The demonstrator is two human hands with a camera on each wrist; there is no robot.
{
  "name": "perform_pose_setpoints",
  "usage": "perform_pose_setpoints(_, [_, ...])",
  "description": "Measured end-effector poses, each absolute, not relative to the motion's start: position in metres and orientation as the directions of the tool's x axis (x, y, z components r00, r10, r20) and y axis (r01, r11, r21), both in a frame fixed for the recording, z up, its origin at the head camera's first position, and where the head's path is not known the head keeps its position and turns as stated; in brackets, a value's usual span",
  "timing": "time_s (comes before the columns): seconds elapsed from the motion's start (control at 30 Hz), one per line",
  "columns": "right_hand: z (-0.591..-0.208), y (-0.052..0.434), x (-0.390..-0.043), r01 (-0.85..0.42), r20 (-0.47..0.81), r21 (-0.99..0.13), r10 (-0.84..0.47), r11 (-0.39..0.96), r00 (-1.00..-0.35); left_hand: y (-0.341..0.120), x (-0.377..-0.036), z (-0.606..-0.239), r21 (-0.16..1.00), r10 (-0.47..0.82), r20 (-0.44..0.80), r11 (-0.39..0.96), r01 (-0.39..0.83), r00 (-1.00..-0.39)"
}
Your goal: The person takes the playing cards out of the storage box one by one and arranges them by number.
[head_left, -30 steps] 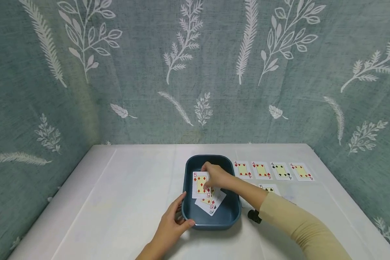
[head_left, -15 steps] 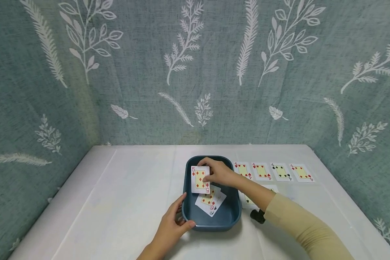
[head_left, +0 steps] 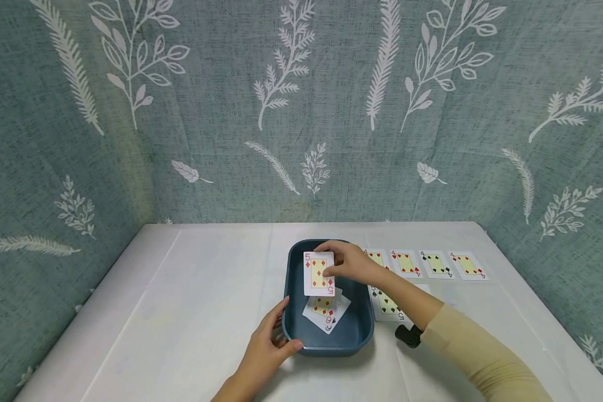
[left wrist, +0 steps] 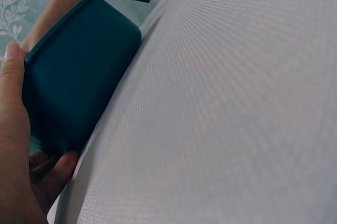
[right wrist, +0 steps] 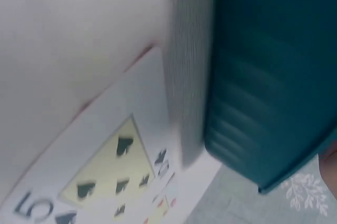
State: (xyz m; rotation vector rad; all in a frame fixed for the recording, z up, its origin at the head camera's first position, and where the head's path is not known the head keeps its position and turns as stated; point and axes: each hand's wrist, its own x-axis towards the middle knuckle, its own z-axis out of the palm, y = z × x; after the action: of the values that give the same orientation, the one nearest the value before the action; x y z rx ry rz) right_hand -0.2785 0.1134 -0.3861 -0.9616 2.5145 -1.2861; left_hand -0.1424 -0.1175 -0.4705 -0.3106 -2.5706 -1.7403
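In the head view my right hand (head_left: 349, 261) pinches a five of diamonds playing card (head_left: 319, 273) by its right edge, face up above the dark blue plastic tray (head_left: 329, 350). Below it, a few loose cards (head_left: 331, 319) overlap on the tray's floor, a six among them; the held card partly covers them. My left hand (head_left: 263, 349) grips the tray's near left corner, its thumb at the near rim and fingers along the left side. The left wrist view shows fingers (left wrist: 63, 169) against the tray's outer wall (left wrist: 81, 71). Little of the right hand shows in its own wrist view.
Right of the tray, a row of fours, such as the four of spades (head_left: 437, 264), lies face up on the white table (head_left: 206, 290). Nearer, a five of spades (head_left: 386, 306) lies partly under the right forearm. A patterned cloth (head_left: 301, 111) hangs behind.
My right hand has raised the five of diamonds off the cards in the tray, first upward, then slightly right. The forearm has shifted right, uncovering more of the five of spades. My left hand stays put.
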Motion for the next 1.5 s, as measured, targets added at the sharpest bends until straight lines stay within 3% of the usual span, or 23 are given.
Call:
perform_pose_setpoints(0.37, [-0.373,0.146,-0.275,-0.389,0.125,-0.848,-0.576,0.361,-0.808,-0.118,-0.143,-0.472,0.917,0.144,0.194,0.325,0.231,-0.97])
perform_pose_setpoints(1.5, [-0.374,0.249,-0.257,-0.196,-0.004,-0.871,-0.404,0.451,-0.915,-0.118,-0.142,-0.471,0.919,0.142,0.166,0.336,0.206,-0.976])
